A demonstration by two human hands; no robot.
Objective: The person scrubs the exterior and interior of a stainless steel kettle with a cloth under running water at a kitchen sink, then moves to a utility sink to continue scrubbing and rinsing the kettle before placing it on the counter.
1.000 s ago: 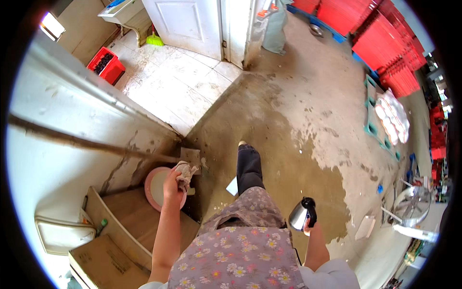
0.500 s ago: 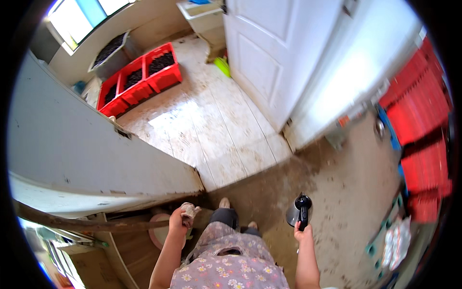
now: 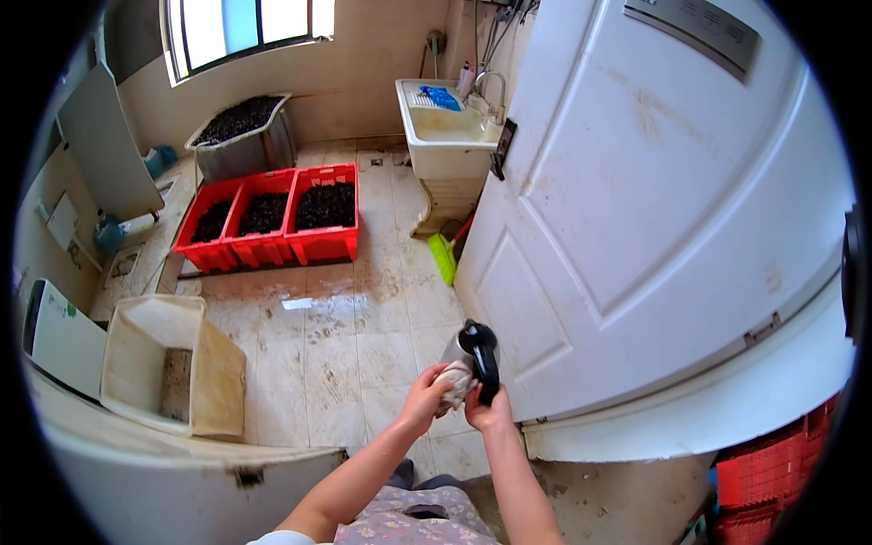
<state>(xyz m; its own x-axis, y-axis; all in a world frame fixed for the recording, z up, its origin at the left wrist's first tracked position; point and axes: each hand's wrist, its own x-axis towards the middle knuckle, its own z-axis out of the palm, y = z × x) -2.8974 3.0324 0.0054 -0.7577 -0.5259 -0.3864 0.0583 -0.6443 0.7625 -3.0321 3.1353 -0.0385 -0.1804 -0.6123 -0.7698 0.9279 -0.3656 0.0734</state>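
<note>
- Nearest the camera, a flower-print garment (image 3: 413, 525) and two bare forearms rise from the lower edge toward a doorway
- The right hand (image 3: 489, 411) is wrapped around the glossy black handle of a metal jug (image 3: 471, 356), fingers closed on it, the jug held out in front at mid-frame beside the door
- The left hand (image 3: 425, 396) bunches a crumpled pale rag (image 3: 457, 383) in its fingertips and presses it to the jug's lower side; wiping looks under way, how much of the steel is already clean cannot be told
- Right of the hands stands a white panelled door (image 3: 654, 209), smooth and scuffed with smears
- Beyond, a wet, mud-streaked tile floor (image 3: 350, 318); at left a cream plastic tub (image 3: 123, 341) lies tipped on its side
- Farther in, three red plastic crates (image 3: 272, 218) of dark, lumpy contents sit side by side, a grey bin (image 3: 238, 136) behind them
- At the far wall, a stained ceramic sink (image 3: 447, 132) with a tap, under a bright window (image 3: 245, 27)
</note>
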